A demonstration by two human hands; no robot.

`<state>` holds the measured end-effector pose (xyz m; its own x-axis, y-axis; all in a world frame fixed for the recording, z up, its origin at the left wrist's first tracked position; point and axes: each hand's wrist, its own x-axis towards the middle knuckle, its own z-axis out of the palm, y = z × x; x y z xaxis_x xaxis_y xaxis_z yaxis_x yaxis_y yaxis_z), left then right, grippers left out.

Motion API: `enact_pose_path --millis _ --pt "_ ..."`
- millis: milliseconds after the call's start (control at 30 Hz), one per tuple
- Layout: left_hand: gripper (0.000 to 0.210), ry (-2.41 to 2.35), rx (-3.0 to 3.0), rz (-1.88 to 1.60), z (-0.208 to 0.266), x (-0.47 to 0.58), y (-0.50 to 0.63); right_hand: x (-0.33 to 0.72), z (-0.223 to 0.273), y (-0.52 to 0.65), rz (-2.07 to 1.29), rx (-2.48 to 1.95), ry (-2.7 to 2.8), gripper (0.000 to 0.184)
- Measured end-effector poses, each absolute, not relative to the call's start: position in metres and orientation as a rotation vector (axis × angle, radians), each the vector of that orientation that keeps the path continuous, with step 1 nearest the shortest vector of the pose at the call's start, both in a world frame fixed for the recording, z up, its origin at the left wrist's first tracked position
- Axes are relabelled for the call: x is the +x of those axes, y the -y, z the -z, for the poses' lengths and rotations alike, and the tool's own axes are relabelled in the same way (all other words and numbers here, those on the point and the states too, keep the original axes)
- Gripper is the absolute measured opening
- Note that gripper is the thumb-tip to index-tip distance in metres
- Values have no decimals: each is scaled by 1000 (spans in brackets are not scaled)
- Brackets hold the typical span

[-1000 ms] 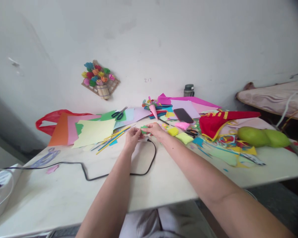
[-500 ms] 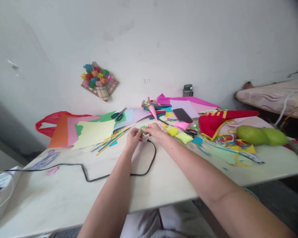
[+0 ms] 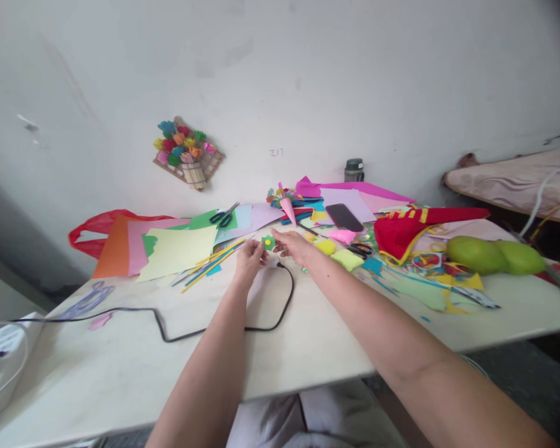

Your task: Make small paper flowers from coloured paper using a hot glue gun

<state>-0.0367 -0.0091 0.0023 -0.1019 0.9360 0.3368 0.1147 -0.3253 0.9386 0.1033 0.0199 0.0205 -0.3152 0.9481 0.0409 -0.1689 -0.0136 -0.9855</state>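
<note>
A small green paper flower with a yellow centre (image 3: 268, 243) is held up over the middle of the table. My left hand (image 3: 249, 261) pinches its left edge between thumb and fingers. At the flower's right edge is my right hand (image 3: 293, 245), its fingers parted, the fingertips close to the petals; whether they touch is hard to tell. The plug end of a black cable (image 3: 280, 265) lies just below my hands. Left of them are thin yellow and blue paper strips (image 3: 210, 264).
Coloured paper sheets (image 3: 180, 252) and black scissors (image 3: 224, 216) lie at left. On the right are a phone (image 3: 344, 218), yellow packets (image 3: 346, 259), another pair of scissors (image 3: 360, 250), red cloth (image 3: 399, 235) and green fruit (image 3: 476, 254). A flask (image 3: 353, 170) stands against the wall.
The flower has turned so that its yellow centre faces me. My right hand's fingers have loosened and shifted slightly right, while my left hand keeps its pinch.
</note>
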Motion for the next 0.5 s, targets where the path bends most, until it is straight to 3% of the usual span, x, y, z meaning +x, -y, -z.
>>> enact_pose_path --millis 500 --pt "36 -1247 1540 -1434 -7 -33 15 99 -16 -23 -1378 -989 1356 16"
